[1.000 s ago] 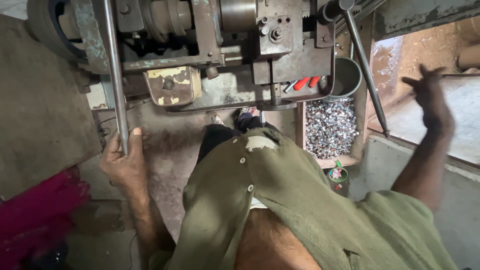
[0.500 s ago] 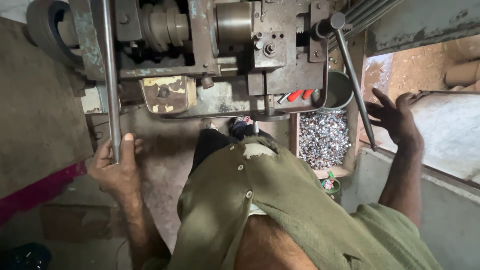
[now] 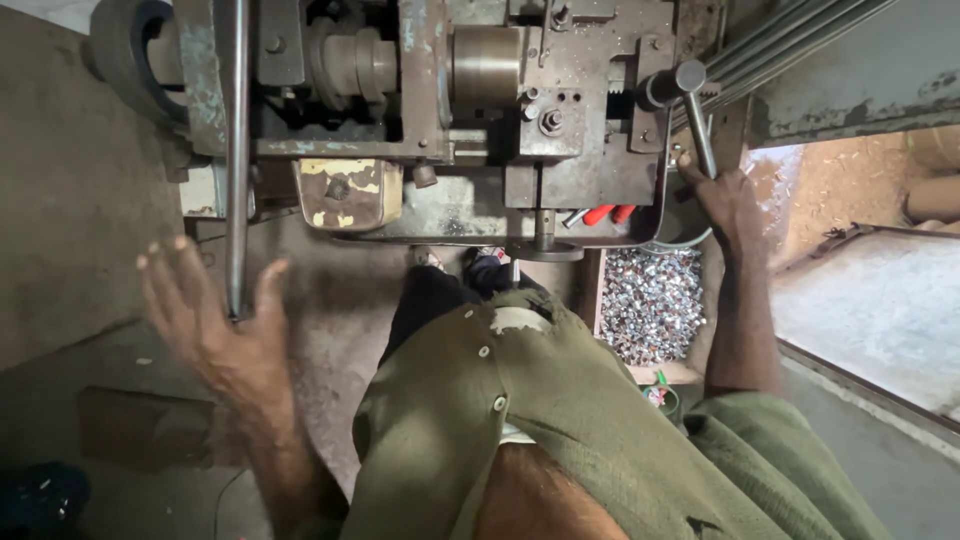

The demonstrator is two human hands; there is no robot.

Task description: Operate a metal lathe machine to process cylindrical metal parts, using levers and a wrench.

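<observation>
A worn grey metal machine (image 3: 450, 110) fills the top of the view. A long steel lever bar (image 3: 237, 170) hangs down its left side. My left hand (image 3: 205, 320) is open just below the bar's lower end, fingers spread, blurred and off the bar. My right hand (image 3: 728, 205) is closed around the lower part of a second steel lever (image 3: 697, 125) with a round knob at the machine's right side. My olive green shirt (image 3: 560, 430) covers the lower middle of the view.
A box of several small shiny metal pieces (image 3: 655, 305) sits below the machine's right side. Red-handled tools (image 3: 608, 214) lie on the machine's tray. A yellow-painted cover (image 3: 348, 192) hangs at the front. Bright concrete floor (image 3: 880, 310) lies to the right.
My left hand let go of the long left bar and opened. My right hand moved from the air on the right in to the right lever and closed on it.
</observation>
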